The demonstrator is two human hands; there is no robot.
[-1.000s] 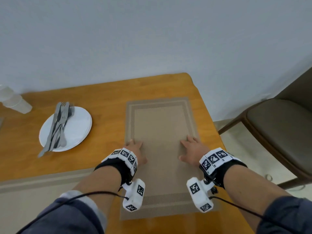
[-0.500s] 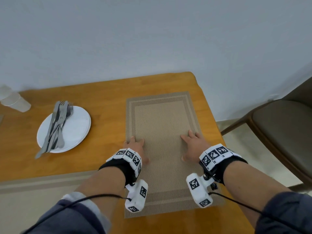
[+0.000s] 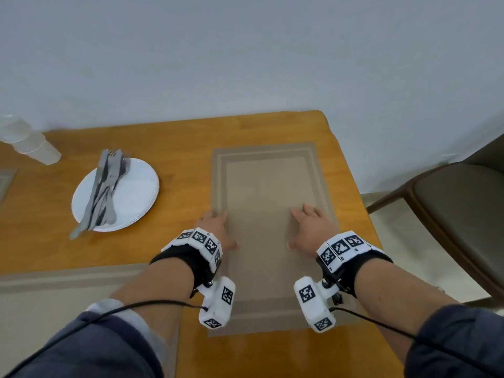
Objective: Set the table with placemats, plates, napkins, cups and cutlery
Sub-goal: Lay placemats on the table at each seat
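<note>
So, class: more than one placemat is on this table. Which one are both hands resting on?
The placemat lying lengthwise near the table's right edge, under the left hand and right hand.

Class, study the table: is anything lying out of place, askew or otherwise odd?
Yes. The cutlery lies heaped across the stacked plates, one handle overhanging the rim, rather than laid out. The cups lie tipped on their side.

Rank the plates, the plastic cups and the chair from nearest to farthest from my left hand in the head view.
From the left hand:
1. Plates, the white stack just to its left, cutlery lying on top.
2. Plastic cups, farther left, at the table's back edge by the wall.
3. Chair, off the table's right end, beyond the right hand.
</note>
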